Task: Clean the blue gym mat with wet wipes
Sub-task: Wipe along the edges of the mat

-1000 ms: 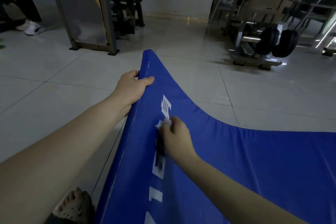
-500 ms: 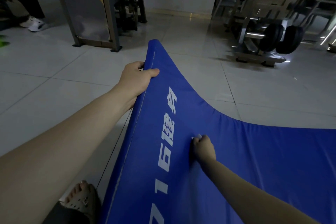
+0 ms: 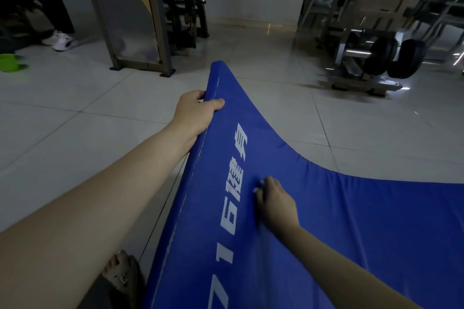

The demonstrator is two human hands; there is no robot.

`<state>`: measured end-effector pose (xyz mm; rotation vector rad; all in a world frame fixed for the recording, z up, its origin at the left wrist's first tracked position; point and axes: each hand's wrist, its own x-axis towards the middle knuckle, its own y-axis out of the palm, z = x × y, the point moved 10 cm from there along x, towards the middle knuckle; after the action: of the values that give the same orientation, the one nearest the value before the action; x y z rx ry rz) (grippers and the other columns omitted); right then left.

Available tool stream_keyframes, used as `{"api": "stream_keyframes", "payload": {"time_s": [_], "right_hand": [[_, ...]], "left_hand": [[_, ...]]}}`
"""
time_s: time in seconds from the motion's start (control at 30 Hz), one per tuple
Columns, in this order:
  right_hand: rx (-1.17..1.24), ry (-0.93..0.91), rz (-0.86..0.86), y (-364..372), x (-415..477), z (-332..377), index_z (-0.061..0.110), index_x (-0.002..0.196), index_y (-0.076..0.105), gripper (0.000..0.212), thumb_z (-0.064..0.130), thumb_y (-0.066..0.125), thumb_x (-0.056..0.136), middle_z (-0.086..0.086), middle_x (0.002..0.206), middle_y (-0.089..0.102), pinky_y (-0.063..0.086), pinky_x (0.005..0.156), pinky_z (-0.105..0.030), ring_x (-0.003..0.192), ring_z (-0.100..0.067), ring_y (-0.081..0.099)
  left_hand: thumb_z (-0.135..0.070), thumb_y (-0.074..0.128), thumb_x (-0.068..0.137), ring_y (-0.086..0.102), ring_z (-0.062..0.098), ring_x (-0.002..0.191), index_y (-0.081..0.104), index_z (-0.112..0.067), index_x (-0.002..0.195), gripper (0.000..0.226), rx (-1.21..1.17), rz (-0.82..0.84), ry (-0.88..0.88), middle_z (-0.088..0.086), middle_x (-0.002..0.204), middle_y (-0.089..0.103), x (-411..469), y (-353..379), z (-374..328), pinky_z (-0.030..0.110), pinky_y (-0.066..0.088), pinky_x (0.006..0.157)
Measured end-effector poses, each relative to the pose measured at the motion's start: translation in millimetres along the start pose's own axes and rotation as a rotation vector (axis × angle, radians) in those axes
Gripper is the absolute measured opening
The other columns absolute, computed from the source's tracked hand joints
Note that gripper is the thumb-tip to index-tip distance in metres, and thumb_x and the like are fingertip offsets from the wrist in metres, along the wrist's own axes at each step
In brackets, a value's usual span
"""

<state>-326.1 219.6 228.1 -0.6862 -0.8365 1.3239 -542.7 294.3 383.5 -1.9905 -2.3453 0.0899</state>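
The blue gym mat (image 3: 351, 221) with white printed characters is tilted up along its left edge, its far corner raised off the tiled floor. My left hand (image 3: 194, 114) grips that raised edge, thumb on top and fingers curled under. My right hand (image 3: 275, 202) presses a small white wet wipe (image 3: 258, 187) against the mat just right of the white lettering; only a sliver of the wipe shows past my fingers.
A metal-framed panel (image 3: 130, 20) and a black weight bench (image 3: 185, 7) stand at the back. A dumbbell rack (image 3: 376, 57) is at the right. A person's legs and white shoe (image 3: 61, 41) are at far left, near a green object (image 3: 10, 63). My sandalled foot (image 3: 120, 276) is beside the mat.
My right hand with the wipe slid from on top of the white lettering down and right onto plain blue mat. My left hand keeps its grip on the raised edge.
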Motion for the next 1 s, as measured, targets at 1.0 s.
{"api": "stream_keyframes", "payload": {"time_s": [1.0], "right_hand": [[0.161,-0.195,-0.317,-155.9,199.8,171.3,0.021,0.069,0.046,0.033,0.021,0.051,0.102,0.002,0.066,0.051,0.033,0.054,-0.026,0.056,-0.010,0.048]], "left_hand": [[-0.009,0.062,0.091,0.073,0.014,0.086,0.064,-0.031,0.124,0.040,0.095,0.366,0.127,-0.004,0.102,0.074,-15.7,45.6,-25.2,0.030,0.062,0.074]]}}
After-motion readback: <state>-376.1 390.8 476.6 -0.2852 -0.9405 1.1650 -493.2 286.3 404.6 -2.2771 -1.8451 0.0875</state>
